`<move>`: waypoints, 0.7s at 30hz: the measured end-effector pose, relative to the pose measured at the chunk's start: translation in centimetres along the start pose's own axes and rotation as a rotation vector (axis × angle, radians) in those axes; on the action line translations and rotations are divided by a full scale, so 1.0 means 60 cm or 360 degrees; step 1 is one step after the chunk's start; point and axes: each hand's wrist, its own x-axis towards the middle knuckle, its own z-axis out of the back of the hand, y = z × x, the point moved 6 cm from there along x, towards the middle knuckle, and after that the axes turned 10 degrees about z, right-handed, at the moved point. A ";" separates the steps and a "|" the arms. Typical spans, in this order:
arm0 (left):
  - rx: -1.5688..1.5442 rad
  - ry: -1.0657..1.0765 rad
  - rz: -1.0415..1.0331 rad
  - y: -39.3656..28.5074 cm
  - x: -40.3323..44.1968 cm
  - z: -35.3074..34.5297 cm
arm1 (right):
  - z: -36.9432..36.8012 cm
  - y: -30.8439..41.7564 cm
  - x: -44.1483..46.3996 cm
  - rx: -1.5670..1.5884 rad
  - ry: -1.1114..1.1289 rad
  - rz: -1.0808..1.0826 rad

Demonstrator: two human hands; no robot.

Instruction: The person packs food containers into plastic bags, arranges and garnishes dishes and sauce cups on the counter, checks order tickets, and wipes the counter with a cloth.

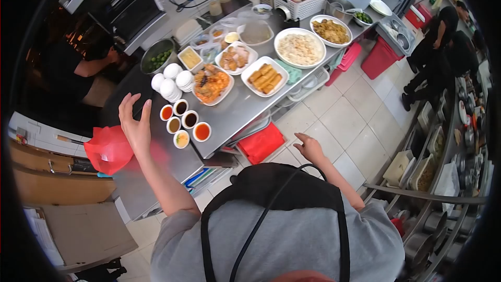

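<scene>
My left hand (136, 128) is raised over the steel counter (229, 125), fingers apart and holding nothing, between a red plastic bag (109, 150) and several small sauce cups (174, 125). Away from the counter, over the floor, my right hand (310, 149) hangs with its fingers spread and empty. Stacked white cups (169, 89) stand behind the sauces. Beside them are a tray of orange food (211, 84), a tray of spring rolls (265, 79), a tray of fried pieces (235, 58), and a large white bowl of pale food (299, 47).
A metal pot of green limes (159, 57) and a basket of sauce bottles (300, 5) stand at the back. Red bins (380, 58) are on the tiled floor. People in dark clothes (443, 36) stand at the right; another person (68, 68) is at the left. Shelving lines the right.
</scene>
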 end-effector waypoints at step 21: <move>0.0025 0.0026 -0.0293 -0.209 0.096 -0.272 | 0.145 -0.287 0.111 -0.0208 0.0135 -0.0153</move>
